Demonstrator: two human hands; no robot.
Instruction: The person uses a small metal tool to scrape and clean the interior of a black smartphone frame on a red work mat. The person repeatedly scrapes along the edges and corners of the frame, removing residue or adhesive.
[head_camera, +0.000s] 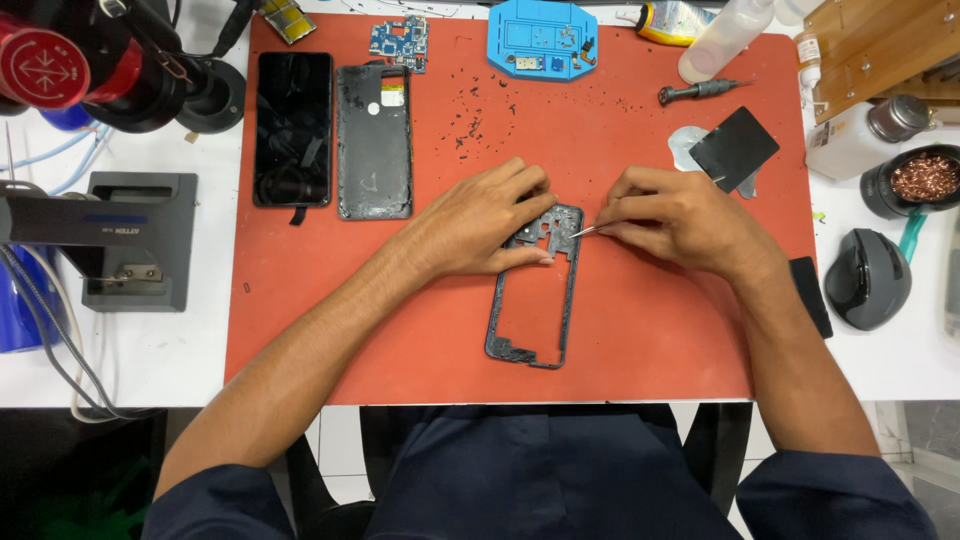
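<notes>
A dark phone middle frame (533, 320) lies upright on the red work mat (640, 330). My left hand (480, 222) presses down on the frame's upper left part, fingers spread over it. My right hand (680, 218) pinches thin metal tweezers (582, 231), whose tip touches the frame's upper right corner. Small black scraps are scattered on the mat above the frame.
A phone screen (292, 128) and a back cover (374, 140) lie at the mat's left. A circuit board (399, 42), a blue parts tray (543, 40), a screwdriver (700, 91) and a black square pad (734, 147) sit farther back. Bottles, a brass-wool pot (925, 178) and a mouse (868, 278) are right.
</notes>
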